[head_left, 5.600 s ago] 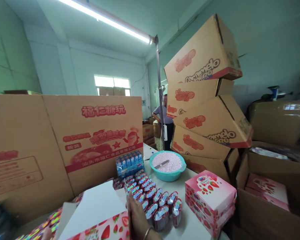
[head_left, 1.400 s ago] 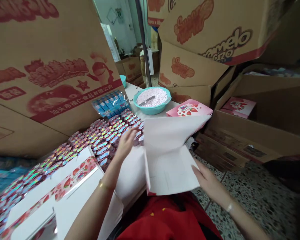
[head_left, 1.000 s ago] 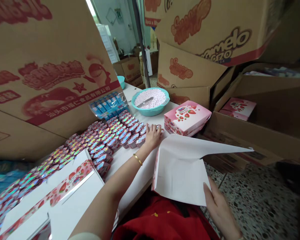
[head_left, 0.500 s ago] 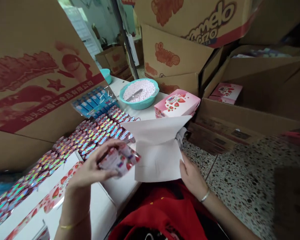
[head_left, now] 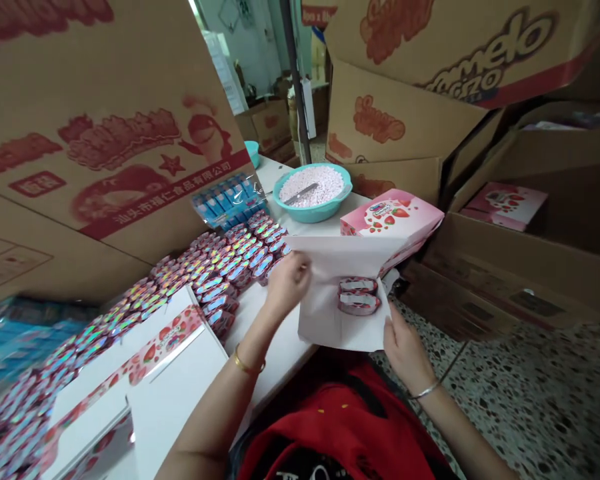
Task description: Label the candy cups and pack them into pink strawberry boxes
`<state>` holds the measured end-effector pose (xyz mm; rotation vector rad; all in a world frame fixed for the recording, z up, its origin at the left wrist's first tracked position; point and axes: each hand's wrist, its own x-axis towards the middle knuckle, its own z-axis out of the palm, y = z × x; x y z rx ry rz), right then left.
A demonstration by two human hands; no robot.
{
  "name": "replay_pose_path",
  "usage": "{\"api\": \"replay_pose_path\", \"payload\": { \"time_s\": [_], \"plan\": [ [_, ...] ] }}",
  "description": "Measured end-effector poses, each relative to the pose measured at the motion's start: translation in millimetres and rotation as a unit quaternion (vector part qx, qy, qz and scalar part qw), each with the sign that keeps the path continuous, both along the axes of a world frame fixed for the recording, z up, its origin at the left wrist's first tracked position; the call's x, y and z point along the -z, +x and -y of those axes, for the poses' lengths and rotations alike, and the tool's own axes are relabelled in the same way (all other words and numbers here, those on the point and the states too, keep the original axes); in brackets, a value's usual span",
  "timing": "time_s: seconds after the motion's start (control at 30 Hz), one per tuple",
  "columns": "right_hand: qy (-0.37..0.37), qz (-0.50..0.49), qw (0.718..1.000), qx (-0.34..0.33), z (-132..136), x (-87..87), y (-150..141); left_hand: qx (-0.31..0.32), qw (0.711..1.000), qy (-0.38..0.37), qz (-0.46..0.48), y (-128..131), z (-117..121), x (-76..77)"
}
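My right hand grips the right edge of an open carton box, white inside, tilted over my lap. Two small shiny packs lie side by side against its right part. At the box's left edge, in front of its raised lid, is my left hand. Its fingers are curled in and I see nothing in them. Rows of matching packs with glossy tops stand on the table to the left. Flat strawberry-printed cartons lie stacked by my left forearm.
A turquoise basin of small pale pellets, a knife on top, stands beyond the box. Closed pink strawberry boxes sit to its right. Large cardboard cartons rise at left; more cartons tower at right above the speckled floor.
My left hand picked up packs from the table and carried them to the box. Two packs now lie inside it, and the left hand is back at its left edge. My right hand keeps its hold.
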<state>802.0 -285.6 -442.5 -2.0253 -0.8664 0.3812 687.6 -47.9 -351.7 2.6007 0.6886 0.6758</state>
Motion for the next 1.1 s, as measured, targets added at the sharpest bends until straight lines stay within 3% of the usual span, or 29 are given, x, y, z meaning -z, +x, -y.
{"api": "replay_pose_path", "payload": {
  "time_s": [0.07, 0.13, 0.27, 0.37, 0.47, 0.57, 0.73, 0.83, 0.93, 1.1],
  "plan": [
    [-0.014, -0.011, 1.000, 0.002, -0.2, -4.2, 0.7, -0.121, 0.993, 0.012, -0.004, -12.1, -22.6, 10.2],
    [-0.003, -0.042, 0.999, -0.015, -0.9, -11.1, 3.5, -0.195, 0.978, 0.041, -0.064, -15.8, -35.9, 26.3],
    [0.034, -0.153, 0.987, -0.026, -7.3, -21.7, 16.7, -0.216, 0.955, 0.087, -0.185, -10.3, -35.6, 55.9],
    [0.073, -0.223, 0.972, -0.012, -20.9, -21.9, 23.3, -0.206, 0.949, 0.114, -0.208, -11.1, -31.8, 63.9],
    [0.137, -0.288, 0.948, 0.005, -37.0, -18.0, 21.1, -0.167, 0.955, 0.107, -0.219, -20.2, -35.9, 61.8],
    [0.175, -0.345, 0.922, 0.008, -46.3, -13.4, 16.4, -0.089, 0.976, 0.068, -0.187, -37.7, -42.4, 48.5],
    [0.168, -0.333, 0.928, 0.010, -45.8, -5.8, 17.2, -0.031, 0.999, 0.004, 0.018, -68.2, -36.6, -2.1],
    [0.145, -0.295, 0.944, 0.019, -43.6, -0.9, 20.0, 0.074, 0.996, -0.031, 0.031, -62.7, -19.7, -25.2],
    [0.132, -0.259, 0.957, 0.012, -41.1, 1.9, 21.3, 0.182, 0.981, -0.040, -0.052, -37.7, -0.3, -24.9],
    [0.135, -0.258, 0.957, 0.001, -38.5, 0.4, 21.2, 0.223, 0.944, 0.063, -0.234, -2.0, 13.3, -3.0]
  ]
}}
